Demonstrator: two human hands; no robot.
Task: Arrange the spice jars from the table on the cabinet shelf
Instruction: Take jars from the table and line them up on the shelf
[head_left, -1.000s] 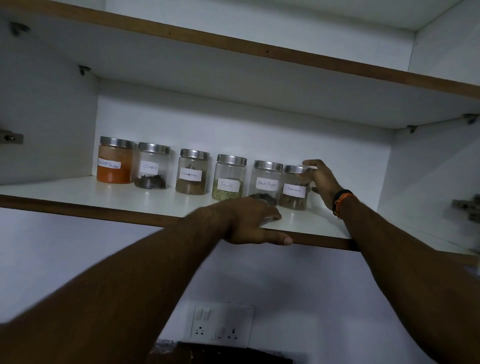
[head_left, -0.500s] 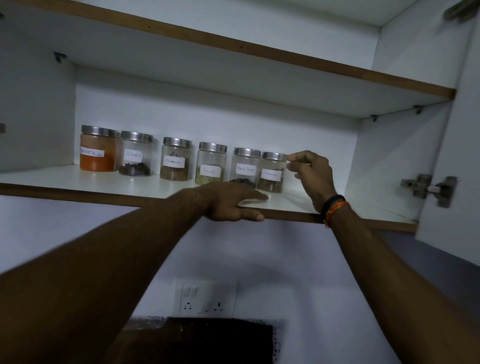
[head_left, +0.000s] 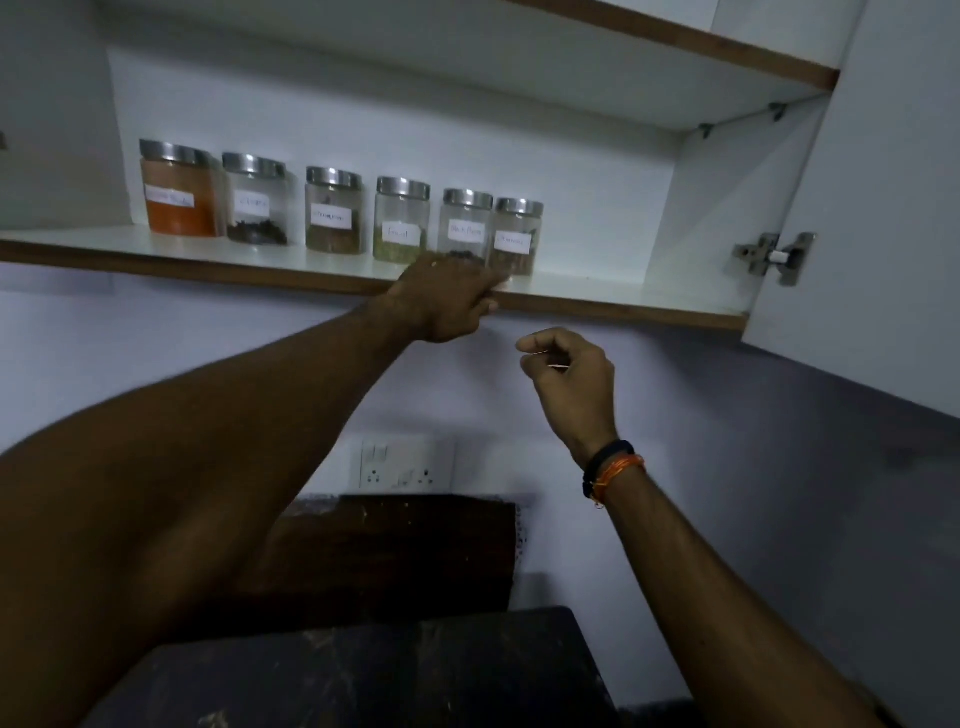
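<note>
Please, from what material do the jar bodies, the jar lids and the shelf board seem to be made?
The clear jar bodies look like glass or clear plastic: the spices show through. The grey jar lids look like brushed metal, with a dull sheen. The white shelf board seems laminated, with a brown wood-look front edge.

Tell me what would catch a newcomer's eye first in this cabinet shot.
Probably the row of six steel-lidded spice jars lined up on the lower cabinet shelf, with the orange-filled jar at the far left standing out most. Next, the left hand resting on the shelf's front edge below the two rightmost jars, and the right hand hanging loosely curled and empty below the shelf.
</note>
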